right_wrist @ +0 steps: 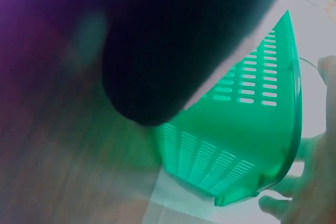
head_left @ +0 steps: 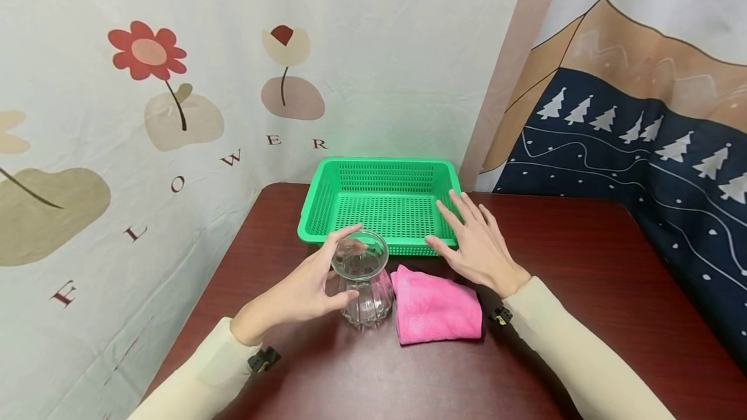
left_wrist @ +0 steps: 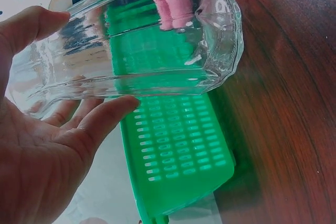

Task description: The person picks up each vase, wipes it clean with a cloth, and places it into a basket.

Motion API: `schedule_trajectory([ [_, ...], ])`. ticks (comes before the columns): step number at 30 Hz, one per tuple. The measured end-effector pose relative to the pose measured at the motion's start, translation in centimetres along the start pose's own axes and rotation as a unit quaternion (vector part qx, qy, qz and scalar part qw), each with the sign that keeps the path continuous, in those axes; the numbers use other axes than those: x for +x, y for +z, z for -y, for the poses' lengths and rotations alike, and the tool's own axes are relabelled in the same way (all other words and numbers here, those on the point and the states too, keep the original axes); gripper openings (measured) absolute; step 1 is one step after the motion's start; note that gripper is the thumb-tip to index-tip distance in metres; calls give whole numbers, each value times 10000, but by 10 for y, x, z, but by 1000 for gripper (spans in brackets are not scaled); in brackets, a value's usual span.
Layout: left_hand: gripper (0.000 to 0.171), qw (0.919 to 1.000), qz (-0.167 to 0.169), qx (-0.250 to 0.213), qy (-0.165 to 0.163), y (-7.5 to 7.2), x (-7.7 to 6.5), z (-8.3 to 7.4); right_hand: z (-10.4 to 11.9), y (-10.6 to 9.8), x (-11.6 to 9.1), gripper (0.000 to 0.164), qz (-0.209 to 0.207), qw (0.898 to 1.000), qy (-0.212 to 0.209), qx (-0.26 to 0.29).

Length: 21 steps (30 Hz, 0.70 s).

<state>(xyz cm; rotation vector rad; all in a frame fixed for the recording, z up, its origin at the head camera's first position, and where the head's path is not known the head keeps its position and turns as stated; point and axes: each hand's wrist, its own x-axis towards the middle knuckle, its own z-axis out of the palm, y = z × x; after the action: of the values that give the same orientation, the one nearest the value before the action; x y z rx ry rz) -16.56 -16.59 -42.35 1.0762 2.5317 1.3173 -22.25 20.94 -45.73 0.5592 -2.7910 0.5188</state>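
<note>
A clear ribbed glass vase [head_left: 367, 303] with a flared rim stands upright on the table. My left hand [head_left: 306, 284] curves round it from the left; the thumb lies over its near side, and other fingers show through the glass behind the neck. In the left wrist view, the fingers of this hand [left_wrist: 47, 145] spread along both sides of the vase [left_wrist: 157, 51]. My right hand [head_left: 481, 248], palm down with fingers spread, is over the right front corner of the green basket [head_left: 309, 212], holding nothing. Right beside the vase lies a folded pink cloth [head_left: 438, 310].
The slotted plastic basket stands at the table's back edge, against a printed curtain [head_left: 397, 50]. Dark reddish wood tabletop [head_left: 583, 264] extends to the right. A dark, blurred shape [right_wrist: 173, 40] fills much of the right wrist view.
</note>
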Motion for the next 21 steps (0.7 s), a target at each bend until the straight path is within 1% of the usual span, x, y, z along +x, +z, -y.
schedule_trajectory([
  [6, 115, 10000, 4, -29, -77, 1, 0, -2, -1, 3, 4, 97, 340, 9985, 421, -15],
  [9, 116, 9999, -42, -64, -75, 2, 0, -2, -1, 4, 4, 100, 476, 9975, 531, 17],
  [11, 115, 9999, -100, -60, -61, 3, 0, -2, -1, 5, 4, 101, 488, 9972, 565, 50],
  [14, 114, 9997, -231, 17, -19, 6, -1, -1, 0, 6, 5, 100, 468, 9973, 562, 70],
  [17, 115, 9992, -394, 44, -51, 10, -4, 0, 0, 7, 5, 101, 445, 9975, 549, 86],
  [21, 122, 9973, -685, -173, -220, 17, -10, 2, 1, 8, 6, 103, 432, 9975, 545, 95],
])
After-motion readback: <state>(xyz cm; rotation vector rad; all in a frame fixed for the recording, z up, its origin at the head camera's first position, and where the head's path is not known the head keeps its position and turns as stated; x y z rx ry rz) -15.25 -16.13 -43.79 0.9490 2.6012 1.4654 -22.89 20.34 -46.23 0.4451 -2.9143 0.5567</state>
